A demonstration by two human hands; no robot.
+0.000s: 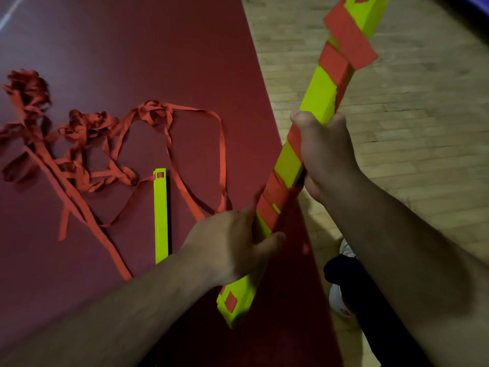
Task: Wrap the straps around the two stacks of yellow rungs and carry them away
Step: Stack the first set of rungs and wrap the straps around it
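I hold a stack of yellow rungs (318,99) slanted from lower centre to the top right, above the mat's edge. An orange-red strap (349,39) winds around it in several turns. My left hand (232,247) grips the stack near its lower end. My right hand (322,152) grips it around the middle. A second yellow rung stack (160,215) lies flat on the dark red mat (132,49), left of my left hand. Its loose orange-red straps (87,154) lie tangled across the mat.
The mat's right edge runs diagonally, with a wooden floor (410,128) beyond it. My dark trouser leg (352,276) and a light shoe (337,300) show at the lower right beside the mat.
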